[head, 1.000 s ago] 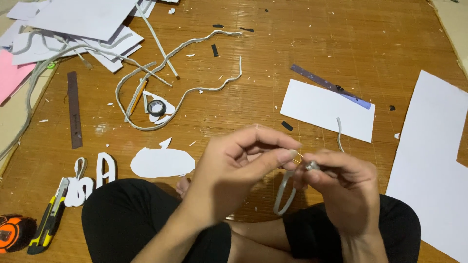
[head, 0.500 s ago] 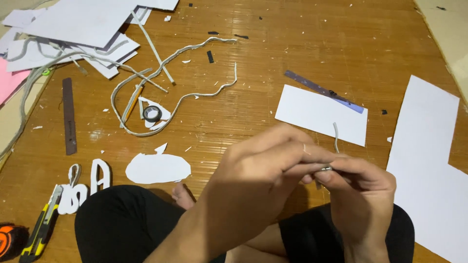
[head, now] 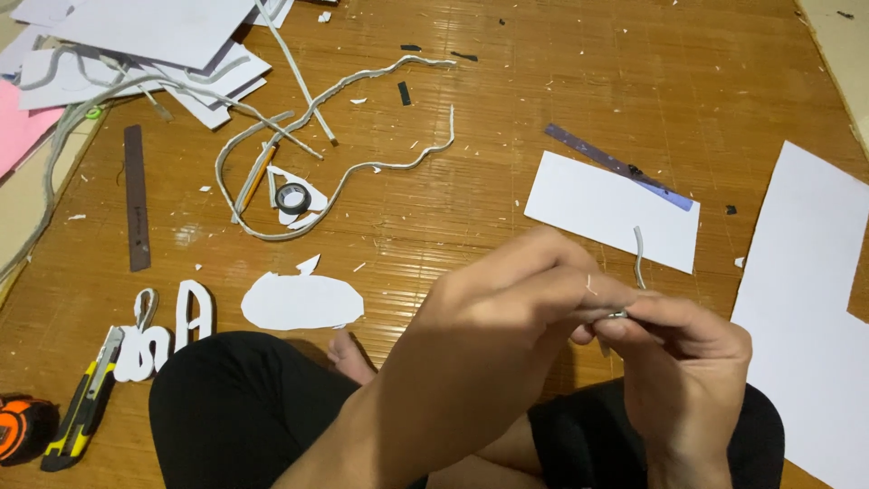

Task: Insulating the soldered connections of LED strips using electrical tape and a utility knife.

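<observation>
Both hands (head: 588,335) pinch a white strip (head: 639,255) together above a scrap-strewn bamboo floor mat (head: 507,118), white sheets (head: 163,36) upper left.

Left hand (head: 507,317) and right hand (head: 679,362) meet fingertip to fingertip, seemingly pinching.

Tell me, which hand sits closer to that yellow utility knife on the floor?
Probably the left hand. The utility knife lies far to the person's left, past the knee, while the right hand is on the opposite side. Both hands currently pinch a thin white strip.
</observation>
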